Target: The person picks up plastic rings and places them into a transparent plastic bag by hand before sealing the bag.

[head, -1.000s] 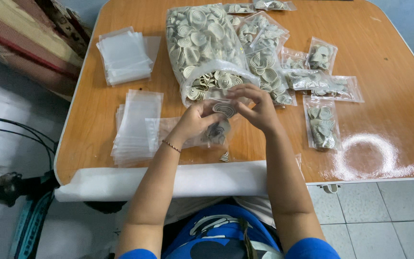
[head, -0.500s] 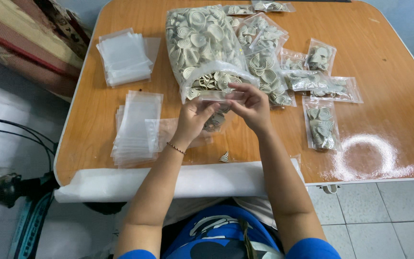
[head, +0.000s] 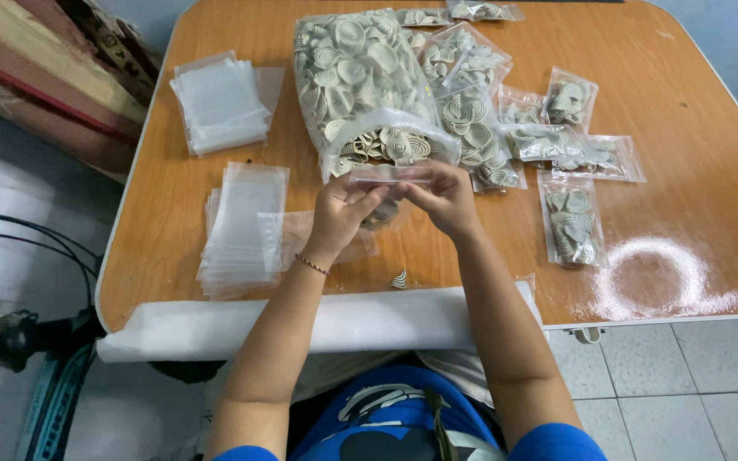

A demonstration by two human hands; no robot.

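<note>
- Both hands, left hand point(head: 341, 207) and right hand point(head: 442, 198), pinch a small clear bag point(head: 389, 176) by its top edge.
- A loose grip could spill its pieces onto the tabletop point(head: 694, 102).
- The big open bag point(head: 360, 85) just behind might get knocked, scattering more.

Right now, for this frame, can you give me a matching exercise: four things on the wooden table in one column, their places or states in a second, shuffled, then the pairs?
Things:
1. large clear plastic bag of spiral beige pieces
2. single loose spiral beige piece
3. small clear plastic pouch
4. square stack of empty clear pouches

Places or states:
A. held between both hands
B. far left of the table
C. open mouth facing the hands
D. alone near the table's front edge

Pairs: 1-C, 2-D, 3-A, 4-B
</note>
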